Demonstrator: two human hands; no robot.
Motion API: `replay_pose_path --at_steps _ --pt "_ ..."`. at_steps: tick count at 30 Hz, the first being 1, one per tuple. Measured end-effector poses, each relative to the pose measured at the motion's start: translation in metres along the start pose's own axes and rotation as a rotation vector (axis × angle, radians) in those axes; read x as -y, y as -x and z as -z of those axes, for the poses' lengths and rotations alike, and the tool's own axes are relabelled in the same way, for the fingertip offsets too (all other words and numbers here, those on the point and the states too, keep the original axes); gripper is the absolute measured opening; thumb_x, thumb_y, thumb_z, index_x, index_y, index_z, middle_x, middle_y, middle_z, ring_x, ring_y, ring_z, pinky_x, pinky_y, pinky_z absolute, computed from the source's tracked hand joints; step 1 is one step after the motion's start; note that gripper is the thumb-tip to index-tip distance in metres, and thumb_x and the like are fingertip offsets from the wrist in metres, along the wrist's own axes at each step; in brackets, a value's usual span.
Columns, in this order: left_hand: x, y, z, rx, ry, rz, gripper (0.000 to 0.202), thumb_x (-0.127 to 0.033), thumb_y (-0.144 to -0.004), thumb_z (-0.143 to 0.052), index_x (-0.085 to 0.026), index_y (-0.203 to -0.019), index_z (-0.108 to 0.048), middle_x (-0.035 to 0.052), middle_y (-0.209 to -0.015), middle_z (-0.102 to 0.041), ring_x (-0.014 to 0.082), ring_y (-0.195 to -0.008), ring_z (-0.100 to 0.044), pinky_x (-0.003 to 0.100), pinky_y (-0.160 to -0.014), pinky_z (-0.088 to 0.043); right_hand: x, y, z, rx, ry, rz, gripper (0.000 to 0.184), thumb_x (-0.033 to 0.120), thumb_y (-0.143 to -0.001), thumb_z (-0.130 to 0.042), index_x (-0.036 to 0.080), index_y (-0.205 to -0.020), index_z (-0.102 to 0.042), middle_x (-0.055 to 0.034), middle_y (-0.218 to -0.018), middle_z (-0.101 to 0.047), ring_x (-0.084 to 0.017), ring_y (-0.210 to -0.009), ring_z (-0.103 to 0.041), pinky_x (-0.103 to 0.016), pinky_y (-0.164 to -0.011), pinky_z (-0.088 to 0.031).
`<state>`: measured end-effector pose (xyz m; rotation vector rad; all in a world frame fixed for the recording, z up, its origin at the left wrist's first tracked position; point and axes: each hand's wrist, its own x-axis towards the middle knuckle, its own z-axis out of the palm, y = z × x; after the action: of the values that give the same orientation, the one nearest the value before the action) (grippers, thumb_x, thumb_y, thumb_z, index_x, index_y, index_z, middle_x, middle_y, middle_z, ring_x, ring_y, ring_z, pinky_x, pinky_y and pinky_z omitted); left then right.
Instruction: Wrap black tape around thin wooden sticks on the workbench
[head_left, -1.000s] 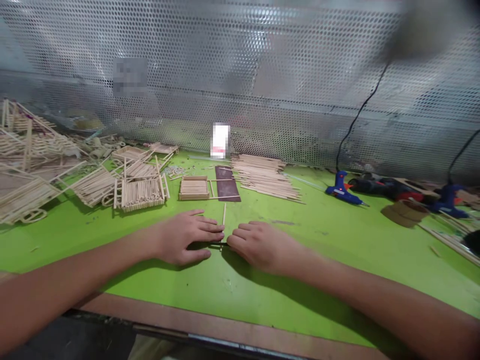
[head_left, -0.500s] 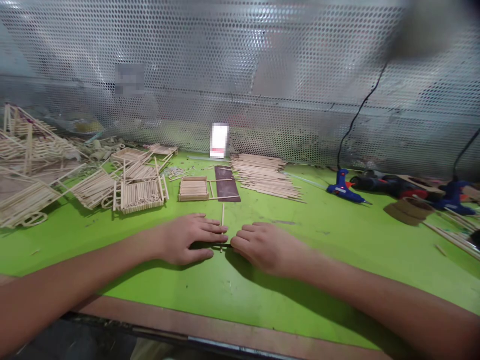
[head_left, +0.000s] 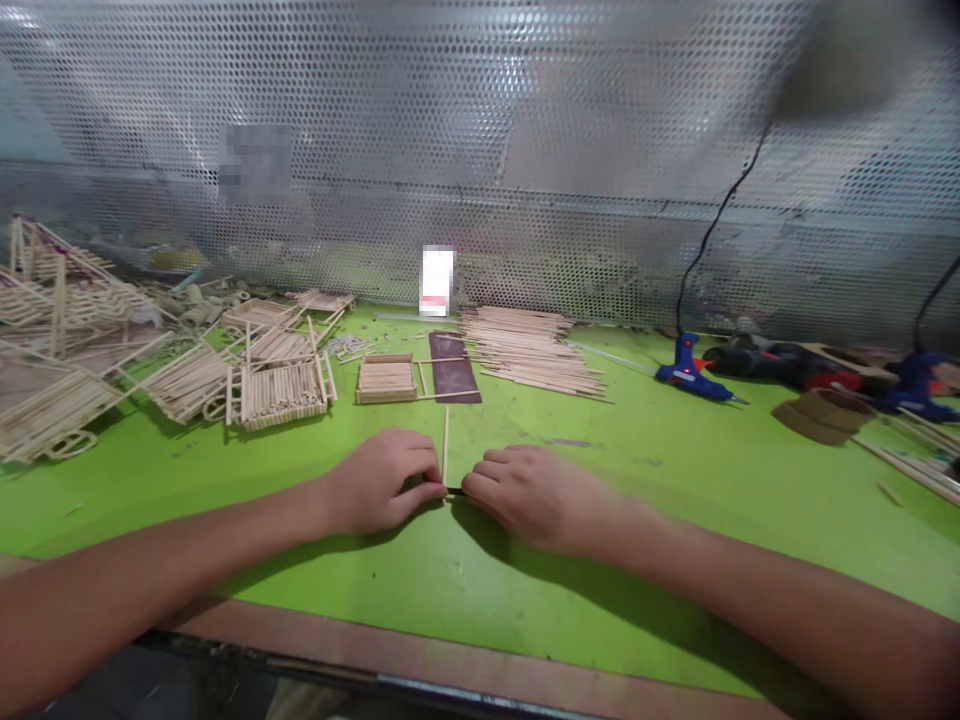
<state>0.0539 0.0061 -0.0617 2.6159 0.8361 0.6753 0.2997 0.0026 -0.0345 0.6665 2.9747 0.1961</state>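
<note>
A thin wooden stick [head_left: 447, 445] lies on the green table, pointing away from me between my hands. My left hand [head_left: 386, 480] is closed in a pinch at the stick's near end, thumb and fingertips together. My right hand [head_left: 525, 495] is closed on a thin dark blade [head_left: 454, 491], resting on the table; most of the blade is hidden under the fingers. Its visible end lies across the near end of the stick, close to my left fingertips.
Beyond my hands are a small stick-built tray [head_left: 387, 380], a dark flat strip [head_left: 454, 370] and a pile of sticks [head_left: 532, 350]. Stick-built pieces [head_left: 281, 390] crowd the left. At right are a blue glue gun [head_left: 694, 372] and a tape roll [head_left: 823, 412]. Perforated metal sheeting [head_left: 480, 150] stands behind.
My left hand has gone from fingers stretched flat over the stick to a pinch at its near end. My right hand and the blade stay nearly in place.
</note>
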Motion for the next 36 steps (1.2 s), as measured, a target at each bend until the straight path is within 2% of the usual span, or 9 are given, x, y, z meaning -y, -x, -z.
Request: replay_pose_path --at_steps 6,17,21,23,25,29,33,36 --pt "0.001 0.000 -0.001 0.017 -0.039 -0.060 0.017 -0.020 -0.098 -0.061 -0.015 -0.081 -0.061 0.0026 -0.080 -0.063 0.0177 -0.076 -0.054 0.033 -0.076 -0.039 0.000 -0.002 -0.005 -0.034 -0.020 0.021 0.014 0.007 -0.094 -0.057 0.015 -0.103 -0.064 -0.0046 -0.083 -0.069 -0.019 -0.079 -0.061 -0.030 -0.072 -0.043" --pt "0.008 0.011 0.005 -0.002 -0.146 -0.106 0.025 -0.028 -0.104 -0.052 -0.017 -0.084 -0.062 0.0026 -0.077 -0.064 0.0178 -0.071 -0.055 0.034 -0.076 -0.038 0.006 -0.015 -0.002 -0.006 0.027 0.015 0.010 0.011 -0.098 -0.057 0.016 -0.103 -0.064 -0.0057 -0.083 -0.070 -0.020 -0.082 -0.063 -0.031 -0.074 -0.044" --pt "0.012 0.011 0.008 -0.060 -0.245 -0.195 0.031 -0.028 -0.107 -0.045 -0.017 -0.086 -0.064 0.0037 -0.078 -0.066 0.0182 -0.072 -0.055 0.035 -0.077 -0.038 0.006 -0.013 -0.004 -0.020 0.045 0.010 0.009 0.011 -0.098 -0.057 0.016 -0.102 -0.064 -0.0062 -0.085 -0.071 -0.020 -0.082 -0.063 -0.031 -0.074 -0.044" --pt "0.014 0.011 0.010 -0.077 -0.283 -0.197 0.034 -0.027 -0.108 -0.041 -0.016 -0.085 -0.063 0.0040 -0.077 -0.064 0.0185 -0.071 -0.054 0.036 -0.077 -0.038 0.007 -0.013 -0.004 -0.013 0.059 0.007 0.009 0.011 -0.098 -0.057 0.016 -0.101 -0.064 -0.0063 -0.086 -0.071 -0.020 -0.082 -0.064 -0.031 -0.074 -0.044" --pt "0.014 0.011 0.011 -0.047 -0.274 -0.160 0.033 -0.027 -0.108 -0.039 -0.016 -0.087 -0.061 0.0045 -0.080 -0.064 0.0192 -0.073 -0.054 0.036 -0.077 -0.039 0.007 -0.014 -0.005 -0.006 0.071 0.006 0.010 0.011 -0.098 -0.057 0.016 -0.102 -0.064 -0.0063 -0.087 -0.072 -0.020 -0.083 -0.064 -0.031 -0.074 -0.045" --pt "0.011 0.007 0.010 0.066 -0.234 -0.125 0.021 -0.032 -0.104 -0.051 -0.016 -0.097 -0.063 0.0053 -0.093 -0.067 0.0210 -0.083 -0.058 0.037 -0.080 -0.041 0.006 -0.014 -0.008 -0.015 0.080 0.014 0.011 0.012 -0.099 -0.057 0.015 -0.105 -0.064 -0.0065 -0.089 -0.072 -0.021 -0.084 -0.065 -0.032 -0.076 -0.046" --pt "0.008 0.001 0.010 0.132 -0.297 -0.204 0.014 -0.022 -0.102 -0.055 -0.017 -0.094 -0.065 0.0042 -0.091 -0.067 0.0203 -0.084 -0.059 0.036 -0.081 -0.042 0.006 -0.013 -0.009 -0.017 0.072 0.010 0.010 0.012 -0.099 -0.056 0.015 -0.104 -0.064 -0.0067 -0.089 -0.071 -0.021 -0.085 -0.065 -0.032 -0.075 -0.045" --pt "0.008 0.001 0.017 0.165 -0.361 -0.292 0.011 -0.018 -0.100 -0.056 -0.017 -0.093 -0.065 0.0043 -0.087 -0.067 0.0210 -0.082 -0.059 0.037 -0.079 -0.043 0.007 -0.014 -0.006 -0.008 0.066 0.002 0.011 0.012 -0.099 -0.055 0.015 -0.104 -0.064 -0.0067 -0.089 -0.071 -0.020 -0.085 -0.065 -0.031 -0.074 -0.045"
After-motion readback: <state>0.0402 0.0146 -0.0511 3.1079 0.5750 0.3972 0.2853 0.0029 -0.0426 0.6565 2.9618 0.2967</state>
